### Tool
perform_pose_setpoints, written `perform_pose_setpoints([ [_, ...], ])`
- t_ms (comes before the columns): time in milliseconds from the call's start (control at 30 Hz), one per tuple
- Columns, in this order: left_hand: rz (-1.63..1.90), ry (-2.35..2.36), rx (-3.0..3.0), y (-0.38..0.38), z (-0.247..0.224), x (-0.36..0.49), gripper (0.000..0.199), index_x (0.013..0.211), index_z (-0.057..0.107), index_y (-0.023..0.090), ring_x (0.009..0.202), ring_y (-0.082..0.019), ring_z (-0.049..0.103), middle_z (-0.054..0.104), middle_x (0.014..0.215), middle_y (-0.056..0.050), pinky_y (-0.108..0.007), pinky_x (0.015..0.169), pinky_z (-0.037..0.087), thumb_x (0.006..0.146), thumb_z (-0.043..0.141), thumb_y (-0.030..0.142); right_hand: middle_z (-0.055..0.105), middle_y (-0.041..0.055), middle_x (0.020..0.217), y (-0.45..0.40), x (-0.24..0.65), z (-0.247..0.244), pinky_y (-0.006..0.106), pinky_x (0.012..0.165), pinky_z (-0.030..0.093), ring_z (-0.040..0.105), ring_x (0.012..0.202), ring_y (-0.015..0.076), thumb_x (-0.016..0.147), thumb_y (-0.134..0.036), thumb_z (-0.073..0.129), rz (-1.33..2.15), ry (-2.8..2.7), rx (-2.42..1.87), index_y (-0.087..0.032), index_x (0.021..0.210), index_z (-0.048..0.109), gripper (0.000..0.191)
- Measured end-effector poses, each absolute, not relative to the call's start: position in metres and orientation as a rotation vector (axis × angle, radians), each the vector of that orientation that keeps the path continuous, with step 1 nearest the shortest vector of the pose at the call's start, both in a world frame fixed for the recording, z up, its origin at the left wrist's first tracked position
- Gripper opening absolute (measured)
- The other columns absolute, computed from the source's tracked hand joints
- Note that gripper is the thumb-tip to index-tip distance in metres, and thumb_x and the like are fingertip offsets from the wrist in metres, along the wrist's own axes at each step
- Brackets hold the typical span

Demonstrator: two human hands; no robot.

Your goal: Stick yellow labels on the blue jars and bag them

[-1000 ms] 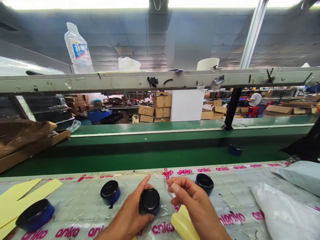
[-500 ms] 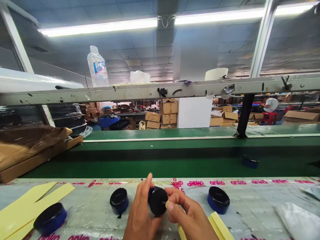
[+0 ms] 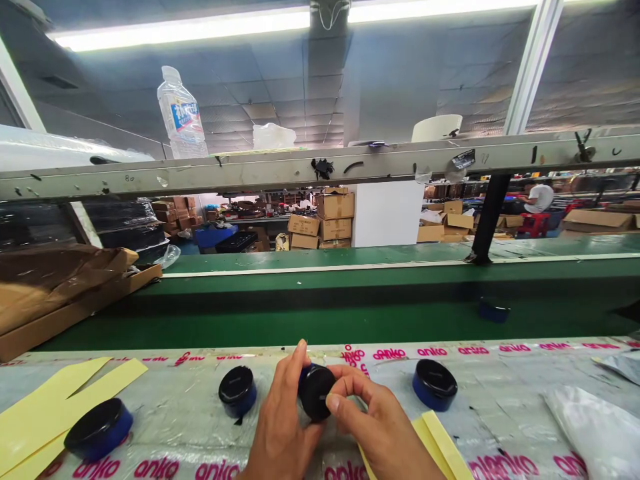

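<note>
Between my hands, a round black device with a blue side (image 3: 319, 393) is tilted so that its flat black face looks toward me. My left hand (image 3: 286, 407) grips it from the left, with the index finger pointing up. At the right part of that face my right hand (image 3: 367, 413) has thumb and index finger pinched together; whatever lies between the tips is too small to make out. Similar black-and-blue devices stand to the left (image 3: 237, 392), farther left (image 3: 99, 429) and to the right (image 3: 435, 385). Yellow paper (image 3: 440, 447) lies partly under my right hand.
Yellow sheets (image 3: 45, 413) lie at the left on the plastic-covered bench. Beyond it runs a green conveyor belt (image 3: 320, 320) carrying another blue device (image 3: 493, 311). A cardboard tray (image 3: 75, 320) sits at the left, a clear plastic bag (image 3: 595, 427) at the right. A metal rail (image 3: 270, 165) crosses above, bearing a bottle (image 3: 181, 120).
My view has tipped slightly downward. Both hands keep their places around the device, and the right fingertips have shifted slightly left across its face.
</note>
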State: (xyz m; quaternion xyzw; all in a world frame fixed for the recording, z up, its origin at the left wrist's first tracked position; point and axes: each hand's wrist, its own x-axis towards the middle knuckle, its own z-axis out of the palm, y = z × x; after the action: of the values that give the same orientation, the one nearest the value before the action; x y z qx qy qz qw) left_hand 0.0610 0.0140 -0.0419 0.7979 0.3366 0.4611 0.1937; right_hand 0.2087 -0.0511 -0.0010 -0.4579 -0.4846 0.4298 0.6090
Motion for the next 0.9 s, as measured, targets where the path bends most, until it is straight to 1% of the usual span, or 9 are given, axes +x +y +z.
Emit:
perform_pose_setpoints([
  [133,1.3,0.946,2.263,0.013,-0.043,0.061,0.084,0.154,0.022,0.036,0.118,-0.024,0.06,0.057,0.129,-0.006,-0.04,0.1,0.052,0.085,0.061,0.008,0.068,0.0086,0.12,-0.051,0.21,-0.004,0.042,0.098,0.041,0.062,0.108,0.0291,0.083,-0.036,0.063,1.002,-1.146,-1.088,-0.021,0.069,0.059,0.021],
  [300,1.337,0.913,2.345,0.016,-0.044,0.06,0.083,0.156,0.023,0.033,0.113,-0.025,0.063,0.06,0.125,-0.007,-0.039,0.093,0.056,0.086,0.062,0.01,0.067,0.0093,0.119,-0.051,0.209,-0.002,0.04,0.096,0.04,0.06,0.11,0.0292,0.081,-0.037,0.061,0.96,-1.154,-1.16,-0.021,0.069,0.058,0.021],
  [433,1.355,0.917,2.368,0.017,-0.045,0.06,0.082,0.156,0.023,0.032,0.112,-0.025,0.064,0.061,0.125,-0.008,-0.039,0.092,0.057,0.087,0.063,0.013,0.066,0.0099,0.119,-0.052,0.208,0.001,0.039,0.095,0.039,0.059,0.11,0.0291,0.081,-0.039,0.06,0.979,-1.158,-1.16,-0.021,0.07,0.058,0.021],
  [633,1.372,0.948,2.352,0.013,-0.046,0.062,0.08,0.155,0.024,0.032,0.113,-0.025,0.063,0.06,0.127,-0.008,-0.042,0.094,0.056,0.087,0.061,0.012,0.065,0.0086,0.118,-0.05,0.206,-0.004,0.037,0.092,0.04,0.06,0.11,0.0276,0.081,-0.034,0.06,0.948,-1.136,-1.154,-0.021,0.071,0.061,0.017],
  [800,1.356,0.961,2.355,0.013,-0.047,0.063,0.08,0.155,0.023,0.033,0.118,-0.026,0.061,0.058,0.131,-0.009,-0.045,0.098,0.054,0.088,0.06,0.013,0.063,0.0081,0.12,-0.05,0.206,-0.008,0.036,0.094,0.04,0.059,0.112,0.0269,0.082,-0.034,0.06,0.933,-1.124,-1.173,-0.021,0.071,0.061,0.017],
  [900,1.355,0.971,2.373,0.013,-0.048,0.062,0.082,0.155,0.023,0.033,0.121,-0.027,0.06,0.056,0.135,-0.01,-0.045,0.099,0.054,0.085,0.06,0.011,0.063,0.008,0.119,-0.051,0.205,-0.009,0.036,0.096,0.04,0.058,0.113,0.0266,0.082,-0.033,0.06,0.935,-1.113,-1.165,-0.021,0.071,0.061,0.016],
])
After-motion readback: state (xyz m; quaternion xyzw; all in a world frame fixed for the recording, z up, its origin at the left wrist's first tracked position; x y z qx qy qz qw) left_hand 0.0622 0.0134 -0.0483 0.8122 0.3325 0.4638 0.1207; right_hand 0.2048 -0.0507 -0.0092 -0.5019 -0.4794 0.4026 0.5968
